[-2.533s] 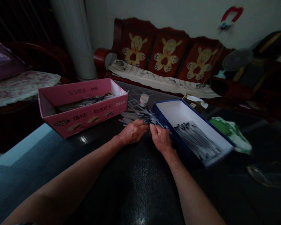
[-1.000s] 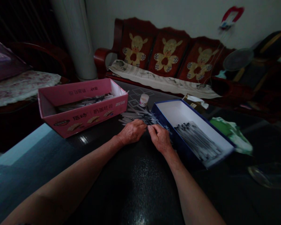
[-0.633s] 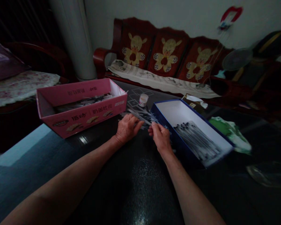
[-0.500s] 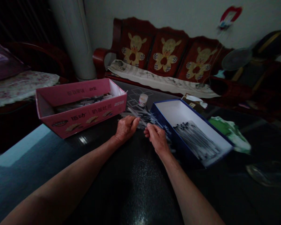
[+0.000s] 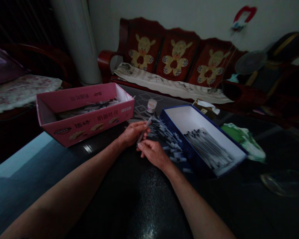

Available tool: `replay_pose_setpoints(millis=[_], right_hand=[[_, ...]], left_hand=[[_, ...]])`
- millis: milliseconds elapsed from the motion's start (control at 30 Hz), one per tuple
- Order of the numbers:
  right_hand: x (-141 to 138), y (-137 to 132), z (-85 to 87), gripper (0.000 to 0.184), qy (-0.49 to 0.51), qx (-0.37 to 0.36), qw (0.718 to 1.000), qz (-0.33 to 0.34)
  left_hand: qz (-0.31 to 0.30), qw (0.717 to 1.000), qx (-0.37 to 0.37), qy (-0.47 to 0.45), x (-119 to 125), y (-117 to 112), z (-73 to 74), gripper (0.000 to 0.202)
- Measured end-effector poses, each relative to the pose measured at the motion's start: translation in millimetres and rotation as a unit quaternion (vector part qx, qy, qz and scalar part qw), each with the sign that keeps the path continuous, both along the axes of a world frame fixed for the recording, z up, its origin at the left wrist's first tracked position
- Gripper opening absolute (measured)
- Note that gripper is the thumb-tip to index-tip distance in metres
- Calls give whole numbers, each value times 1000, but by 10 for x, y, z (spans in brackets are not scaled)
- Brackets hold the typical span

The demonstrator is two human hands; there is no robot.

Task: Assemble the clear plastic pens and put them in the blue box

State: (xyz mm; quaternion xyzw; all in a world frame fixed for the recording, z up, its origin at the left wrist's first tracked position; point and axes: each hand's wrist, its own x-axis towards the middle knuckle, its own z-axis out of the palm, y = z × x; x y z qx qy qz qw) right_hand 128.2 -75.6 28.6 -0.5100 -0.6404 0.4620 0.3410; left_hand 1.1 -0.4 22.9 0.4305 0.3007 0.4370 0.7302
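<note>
Between my two hands is a slim, pale, translucent pen (image 5: 144,130), held at a slant. My left hand (image 5: 132,133) grips it around its upper part, fingers closed. At its lower end, my right hand (image 5: 154,152) pinches it between thumb and fingers. Behind and right of the hands lies a loose heap of small translucent pen parts (image 5: 168,134) on the dark table. To the right stands a blue box (image 5: 181,142) with a white inside, holding a row of similar pens (image 5: 209,147) with dark ends.
A pink carton (image 5: 94,126) with more thin pieces in it stands at the left. A small tub (image 5: 151,105) sits behind the heap. Right of the blue box lies a green and white packet (image 5: 245,141). Beyond the table is a wooden sofa (image 5: 175,59).
My right hand has moved left and nearer to me, toward my left hand. My left hand has turned, and the pen now shows clearly between both.
</note>
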Motion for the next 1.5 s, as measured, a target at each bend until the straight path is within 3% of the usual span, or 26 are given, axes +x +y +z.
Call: replay_pose_setpoints(millis=[67,133,233,300,400,500,667,867,1033,1167,1367,1500], right_hand=[[120,50,29,23,-32,40,999,-12],[282,119,53,19,-86,116,987,-68],[489,209,42,12,-193,228,944,-141],[531,226,1,14,-249,275,921,-117],[442,187,-62,23,-314,296,902,-37],[302,130,-78,32,-393,290,872,-5],[240,131,-63,37,-491,274,827,2],[287,182,-109,22,-463,264,846,-21],[315,192,-123,28,-407,289,866,-37],[327,202,-122,36,-425,293,857,-9],[354,210,-137,27,-402,289,869,-6],[405,242,-166,23,-299,310,900,-74]], left_hand=[[10,1000,1,-13,-20,28,14,26],[35,999,13,-5,-44,65,16,26],[103,988,81,77,-70,119,-29,24],[166,956,176,165,-73,141,-88,23],[261,867,314,285,-58,134,-171,24],[296,799,392,347,-38,97,-207,25],[291,763,440,374,-26,65,-218,24],[253,742,498,370,-27,61,-237,27],[253,721,523,377,-21,53,-257,26],[259,721,520,378,-12,59,-281,26],[238,723,523,383,-22,69,-286,26],[226,726,528,378,-24,53,-260,25]])
